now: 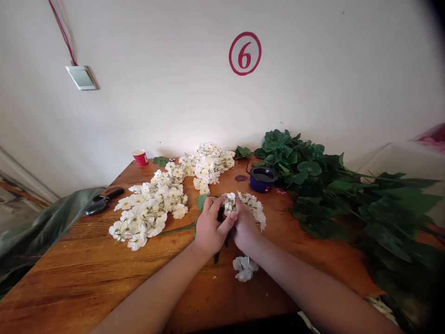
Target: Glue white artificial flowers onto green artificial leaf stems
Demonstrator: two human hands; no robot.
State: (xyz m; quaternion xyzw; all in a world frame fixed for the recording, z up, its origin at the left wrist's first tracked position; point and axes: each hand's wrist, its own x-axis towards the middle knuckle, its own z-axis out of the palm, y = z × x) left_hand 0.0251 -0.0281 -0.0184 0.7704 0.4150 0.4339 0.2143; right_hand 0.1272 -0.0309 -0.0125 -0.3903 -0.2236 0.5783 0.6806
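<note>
My left hand and my right hand are together over the middle of the wooden table, both with curled fingers. Between their fingertips shows a small white artificial flower. A green artificial stem runs leftward from under my left hand, which is closed around its leafy part. My right hand pinches at the flower; its fingertips are partly hidden. Just beyond it is a cluster of white flowers. A loose white blossom lies nearer to me, below my right wrist.
White flower sprays lie in piles left and back. A blue pot with a red light stands behind my hands. Green leaf stems fill the right side. A red paper cup and a black-handled tool sit at left.
</note>
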